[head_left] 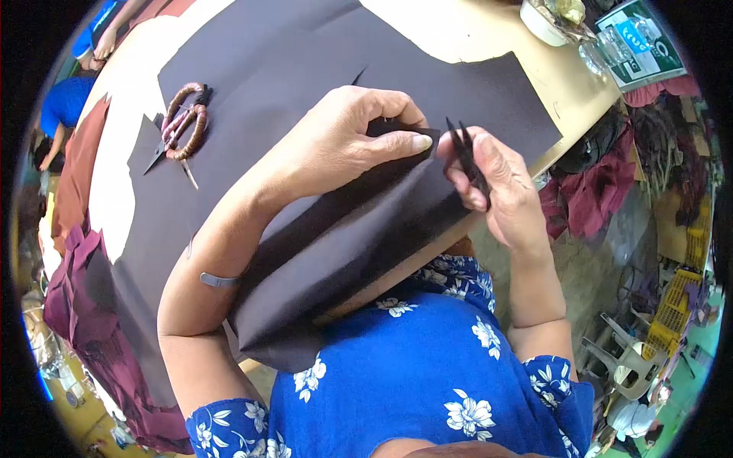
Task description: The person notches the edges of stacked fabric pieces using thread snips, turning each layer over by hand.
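Observation:
My left hand pinches the raised edge of a dark fabric piece between thumb and fingers. The near part of this cloth is folded up and hangs over the table edge against my lap. Just to the right, my right hand is closed around small black thread snips, their two points apart and directed up and away from me. The snips' tips are close to the pinched edge, not touching it. A pair of scissors with brown-wrapped handles lies on the cloth at the left.
The pale table carries a bowl, a clear plastic bottle and a green box at the far right. Maroon cloth hangs at the left. Another person's arm shows at upper left. A chair stands lower right.

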Tool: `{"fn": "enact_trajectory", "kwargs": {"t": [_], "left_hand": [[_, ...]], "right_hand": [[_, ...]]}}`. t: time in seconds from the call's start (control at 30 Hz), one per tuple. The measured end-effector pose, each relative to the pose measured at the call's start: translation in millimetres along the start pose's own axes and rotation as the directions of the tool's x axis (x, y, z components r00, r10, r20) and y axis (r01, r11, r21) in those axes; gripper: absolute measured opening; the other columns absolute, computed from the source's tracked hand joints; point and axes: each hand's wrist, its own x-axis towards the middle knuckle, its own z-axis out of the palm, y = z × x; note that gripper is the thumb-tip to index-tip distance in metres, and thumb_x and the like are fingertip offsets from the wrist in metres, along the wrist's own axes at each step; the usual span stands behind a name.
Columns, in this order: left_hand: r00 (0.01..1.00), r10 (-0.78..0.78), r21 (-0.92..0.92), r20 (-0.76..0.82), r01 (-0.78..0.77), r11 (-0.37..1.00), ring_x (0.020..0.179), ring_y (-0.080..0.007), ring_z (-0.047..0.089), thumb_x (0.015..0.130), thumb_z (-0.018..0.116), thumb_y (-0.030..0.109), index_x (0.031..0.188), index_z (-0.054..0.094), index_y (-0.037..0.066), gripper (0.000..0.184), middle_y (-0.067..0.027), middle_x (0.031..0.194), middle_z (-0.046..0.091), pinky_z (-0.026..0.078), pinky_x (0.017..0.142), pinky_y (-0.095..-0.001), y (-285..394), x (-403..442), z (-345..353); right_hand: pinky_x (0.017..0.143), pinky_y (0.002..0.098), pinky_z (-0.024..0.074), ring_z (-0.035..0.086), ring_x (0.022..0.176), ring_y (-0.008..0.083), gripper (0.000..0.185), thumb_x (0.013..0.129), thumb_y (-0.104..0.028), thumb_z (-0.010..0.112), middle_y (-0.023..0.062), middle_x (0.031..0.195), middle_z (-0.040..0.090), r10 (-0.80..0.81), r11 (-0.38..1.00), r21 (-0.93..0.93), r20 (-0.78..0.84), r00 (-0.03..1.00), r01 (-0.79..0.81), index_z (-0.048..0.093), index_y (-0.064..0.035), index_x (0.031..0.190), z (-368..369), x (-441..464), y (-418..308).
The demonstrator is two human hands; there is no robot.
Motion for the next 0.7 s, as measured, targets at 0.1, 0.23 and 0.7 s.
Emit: {"fn": "enact_trajectory", "kwargs": {"t": [0.1, 0.23, 0.7], "left_hand": [[1.0, 0.009, -0.08, -0.002, -0.009, 0.997, 0.069, -0.0054, 0.05, 0.085, 0.059, 0.022, 0.089, 0.061, 0.0, 0.023, 0.0003, 0.072, 0.056, 0.043, 0.065, -0.0228, 1.0, -1.2, -0.3], [1.0, 0.013, -0.068, 0.001, -0.013, 0.998, 0.07, -0.0056, 0.05, 0.085, 0.059, 0.022, 0.089, 0.061, -0.001, 0.023, 0.0003, 0.073, 0.056, 0.043, 0.066, -0.0227, -0.1, -2.4, 0.1], [1.0, 0.025, -0.019, 0.008, -0.025, 0.999, 0.07, -0.0068, 0.051, 0.085, 0.058, 0.021, 0.089, 0.061, -0.001, 0.023, -0.0015, 0.073, 0.057, 0.043, 0.066, -0.0234, 3.4, -3.1, -1.2]], "right_hand": [[0.046, 0.015, 0.0235, 0.032, 0.053, 0.0008, 0.035, 0.093, -0.038, 0.043, -0.0058, 0.065, 0.042, 0.014, 1.0, 0.023, 0.033, 0.999, -0.015, 0.056, -0.0065, 0.089, 4.1, 1.3, 3.3], [0.045, 0.0155, 0.0239, 0.034, 0.054, 0.0012, 0.034, 0.093, -0.038, 0.044, -0.005, 0.066, 0.044, 0.008, 1.0, -0.002, 0.035, 0.999, -0.008, 0.055, -0.0075, 0.085, 6.5, 1.6, 4.8], [0.052, 0.0186, 0.0313, 0.038, 0.058, 0.004, 0.033, 0.093, -0.035, 0.044, -0.0032, 0.067, 0.048, -0.05, 0.992, -0.114, 0.003, 0.999, 0.05, 0.054, -0.0071, 0.079, 8.3, 2.9, 4.0]]}}
